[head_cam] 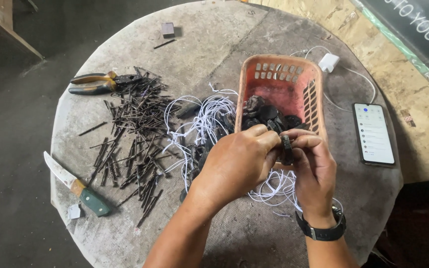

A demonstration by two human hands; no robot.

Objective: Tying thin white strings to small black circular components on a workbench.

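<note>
Hands above round grey table, dark floor.

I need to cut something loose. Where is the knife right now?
In the head view the knife lies at the table's left edge, green handle toward the person, just left of the pile of dark nails, below the pliers.

I saw a grey, stained round bench. The basket was faded orange-red, holding black lumps. The small piece pinched between my hands was black. The cords were white, the nails dark. The pliers had yellow-and-black handles, the knife a green one. The wristwatch was black.
</note>
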